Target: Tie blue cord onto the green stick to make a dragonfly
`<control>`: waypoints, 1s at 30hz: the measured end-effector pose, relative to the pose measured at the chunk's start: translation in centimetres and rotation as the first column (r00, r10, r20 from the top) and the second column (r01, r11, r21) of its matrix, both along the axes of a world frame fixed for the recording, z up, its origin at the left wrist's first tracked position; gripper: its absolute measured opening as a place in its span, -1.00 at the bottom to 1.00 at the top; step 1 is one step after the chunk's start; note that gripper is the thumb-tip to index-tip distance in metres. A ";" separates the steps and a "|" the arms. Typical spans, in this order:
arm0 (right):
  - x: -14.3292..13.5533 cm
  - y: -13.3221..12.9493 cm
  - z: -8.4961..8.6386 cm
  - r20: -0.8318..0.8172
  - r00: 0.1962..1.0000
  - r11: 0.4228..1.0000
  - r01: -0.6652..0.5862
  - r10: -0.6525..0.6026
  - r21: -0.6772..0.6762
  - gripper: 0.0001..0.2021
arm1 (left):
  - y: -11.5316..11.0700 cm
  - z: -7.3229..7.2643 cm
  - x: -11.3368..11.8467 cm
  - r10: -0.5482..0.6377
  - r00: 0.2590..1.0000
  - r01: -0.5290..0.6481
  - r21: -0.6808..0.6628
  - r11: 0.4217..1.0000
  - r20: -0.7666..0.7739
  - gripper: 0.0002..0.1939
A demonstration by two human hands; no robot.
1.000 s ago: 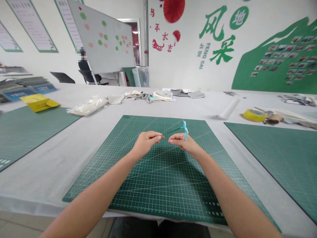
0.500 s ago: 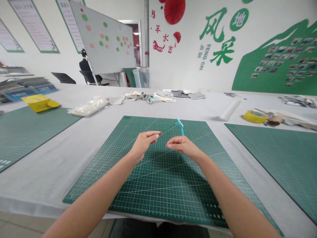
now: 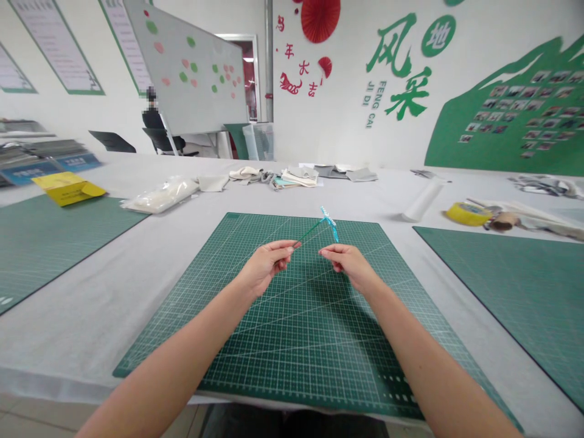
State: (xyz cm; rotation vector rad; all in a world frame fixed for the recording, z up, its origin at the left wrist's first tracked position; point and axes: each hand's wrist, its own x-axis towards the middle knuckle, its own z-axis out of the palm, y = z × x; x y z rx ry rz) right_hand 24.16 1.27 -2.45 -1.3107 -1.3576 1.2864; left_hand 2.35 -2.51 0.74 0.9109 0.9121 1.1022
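Note:
My left hand [image 3: 269,261] pinches the lower end of a thin green stem [image 3: 311,230] over the middle of the cutting mat. From the stem's far end a bright blue piece with small white bits [image 3: 329,222] hangs down to the right. My right hand [image 3: 345,260] is closed, fingertips together, just below the blue piece; what it holds, if anything, is too small to make out. Both hands are raised above the green gridded cutting mat [image 3: 292,340].
More green mats lie left [image 3: 59,237] and right [image 3: 511,280]. Behind are a yellow packet [image 3: 68,188], a plastic-wrapped bundle [image 3: 162,193], fabric pieces [image 3: 298,176], a white roll [image 3: 423,201] and yellow tape [image 3: 468,213]. A person [image 3: 151,112] sits far back left.
My right hand has moved slightly right and up, its fingers now more closed. The blue piece has shifted a little up and left. My left hand keeps its pinch on the stem.

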 end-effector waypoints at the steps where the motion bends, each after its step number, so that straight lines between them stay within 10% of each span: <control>1: 0.2 0.2 -0.1 0.002 1.000 1.000 0.021 -0.021 -0.009 -0.75 | 0.0 0.0 0.0 0.001 1.000 -0.001 0.004 1.000 -0.002 -0.68; 5: 1.5 1.1 -0.9 0.115 0.984 0.991 0.130 -0.134 0.043 -0.76 | 0.1 -0.1 -0.2 0.016 0.999 -0.015 0.032 0.999 -0.038 -0.70; 11: 1.9 1.7 -1.3 0.369 0.813 0.827 0.225 -0.451 0.515 -0.61 | 0.4 -0.4 -0.3 0.056 0.992 -0.046 0.088 0.995 -0.113 -0.70; 17: -2.3 -1.1 -0.1 0.030 0.999 0.955 0.020 -0.030 0.295 -0.60 | 0.2 -0.6 0.1 0.048 0.990 -0.034 0.110 0.993 -0.134 -0.72; 22: -4.8 -3.5 1.2 -0.455 0.855 0.965 -0.177 0.248 0.192 -0.65 | -0.6 -0.7 1.2 0.029 0.989 -0.013 0.110 0.994 -0.144 -0.75; 30: -4.7 -3.8 1.1 -0.515 0.798 0.895 -0.430 0.313 -0.122 -0.81 | -0.3 -1.6 1.3 0.065 0.992 -0.058 0.068 0.996 -0.111 -0.72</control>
